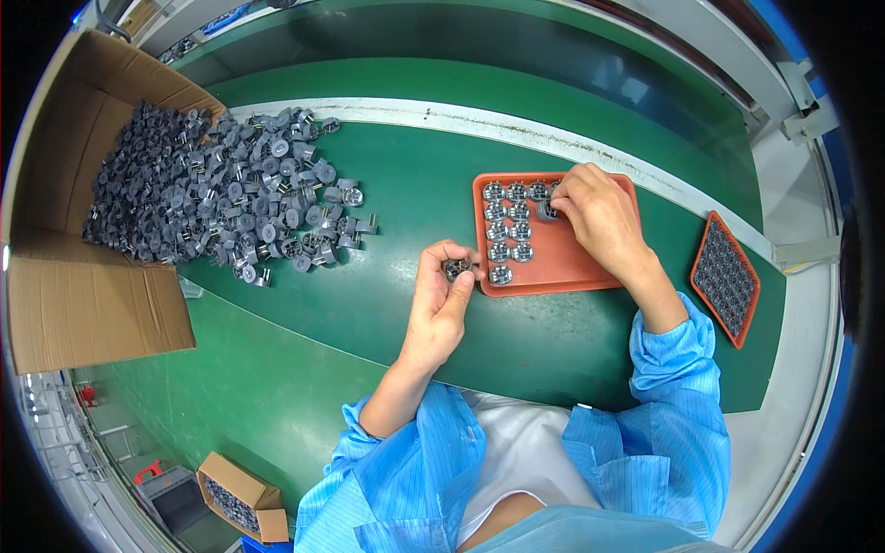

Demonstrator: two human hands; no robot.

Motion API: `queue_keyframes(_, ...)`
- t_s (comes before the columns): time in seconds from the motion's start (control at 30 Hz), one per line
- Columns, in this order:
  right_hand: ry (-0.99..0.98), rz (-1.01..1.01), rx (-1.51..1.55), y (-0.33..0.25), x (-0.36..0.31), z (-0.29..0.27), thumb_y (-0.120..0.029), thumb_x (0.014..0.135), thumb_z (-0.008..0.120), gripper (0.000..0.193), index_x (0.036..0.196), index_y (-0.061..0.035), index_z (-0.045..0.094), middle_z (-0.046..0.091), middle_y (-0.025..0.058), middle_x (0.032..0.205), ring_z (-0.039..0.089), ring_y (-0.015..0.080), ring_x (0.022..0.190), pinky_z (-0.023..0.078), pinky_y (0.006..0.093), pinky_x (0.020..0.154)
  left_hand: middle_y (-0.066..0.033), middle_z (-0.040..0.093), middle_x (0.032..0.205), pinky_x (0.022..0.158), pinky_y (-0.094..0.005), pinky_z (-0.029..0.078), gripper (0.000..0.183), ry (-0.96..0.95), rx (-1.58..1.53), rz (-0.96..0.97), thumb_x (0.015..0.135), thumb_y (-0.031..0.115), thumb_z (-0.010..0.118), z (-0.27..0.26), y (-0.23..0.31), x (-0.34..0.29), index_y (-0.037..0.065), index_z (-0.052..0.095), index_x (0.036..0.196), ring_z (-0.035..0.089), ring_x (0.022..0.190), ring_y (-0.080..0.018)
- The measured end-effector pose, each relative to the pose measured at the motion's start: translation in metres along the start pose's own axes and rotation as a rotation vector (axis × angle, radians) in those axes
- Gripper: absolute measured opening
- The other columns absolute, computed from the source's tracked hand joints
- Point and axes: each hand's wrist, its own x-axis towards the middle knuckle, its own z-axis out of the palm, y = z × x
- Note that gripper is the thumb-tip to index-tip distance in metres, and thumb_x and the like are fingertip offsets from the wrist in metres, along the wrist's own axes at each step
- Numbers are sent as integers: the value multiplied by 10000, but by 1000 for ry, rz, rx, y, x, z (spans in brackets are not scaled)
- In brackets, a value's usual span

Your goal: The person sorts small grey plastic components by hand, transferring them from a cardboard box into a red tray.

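An orange-red tray (562, 263) lies before me on the green bench, with rows of small round grey plug parts (498, 230) along its left side and upper edge. Over the tray's upper part, my right hand (599, 217) pinches another grey plug part (548, 211) at the end of a row. Just left of the tray rim, my left hand (441, 300) is closed round a dark round plug part (456, 268), its open inner side facing up.
A cardboard box (92, 304) lies on its side at the left, a large heap of grey plug parts (267, 198) spilling out. A second tray (754, 309), full of parts, is at the right. Below left, a smaller carton (267, 498) of parts stands near the floor.
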Motion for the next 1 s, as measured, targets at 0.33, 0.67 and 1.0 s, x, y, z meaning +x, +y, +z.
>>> queue_keyframes(0.33, 54, -155, -204, 3, 1, 19, -103, 813, 742, 121, 842, -18, 661, 592, 86, 894, 598, 276, 920, 499, 400, 793, -155, 601, 1259, 997, -338, 578, 434, 111, 85, 77, 902, -180, 634, 21, 7, 7, -16, 499, 1280, 620, 1243, -246)
queue_keyframes(0.67, -153, -22, 698, -55, -17, -2, -147, 821, 858, 212, 881, -43, 683, 616, 52, 786, 605, 145, 621, 473, 304, 543, -152, 596, 1075, 820, -379, 605, 493, 98, 899, 591, 739, -166, 796, 24, 9, 5, -6, 568, 1147, 692, 1021, -298)
queue_keyframes(1.0, -291, 130, 763, -56, -14, -9, -52, 868, 775, 90, 881, -23, 691, 637, 63, 817, 635, 147, 654, 487, 297, 555, -174, 590, 1098, 828, -434, 578, 509, -50, 885, 820, 695, -69, 860, 22, -5, 10, -2, 614, 1135, 661, 1008, -357)
